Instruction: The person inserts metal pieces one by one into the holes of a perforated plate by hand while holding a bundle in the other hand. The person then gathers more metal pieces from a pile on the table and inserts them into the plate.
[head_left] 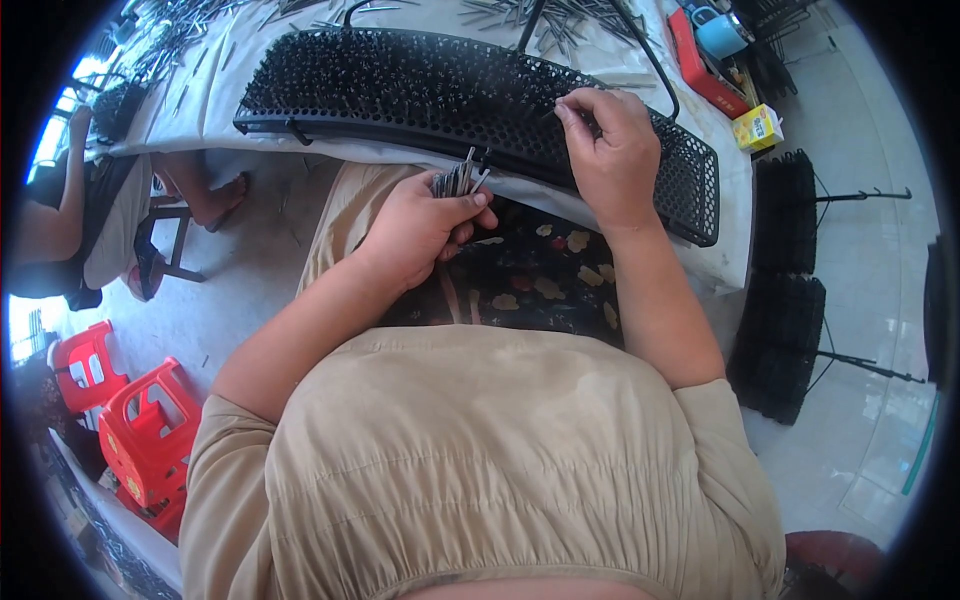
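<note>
Here's the left hand [425,228], fingers curled snugly round a bundle of slim metal rods [455,182], their ends poking out on the far side past the thumb, forearm angled in from the near left; just beyond sits the black perforated rack [690,185] on the tabletop [221,85]; moving right, the right hand [615,150] arches over the rack, thumb and forefinger tips close together, whether gripping anything I can't tell; far right, a yellow carton [757,128] shows printing
</note>
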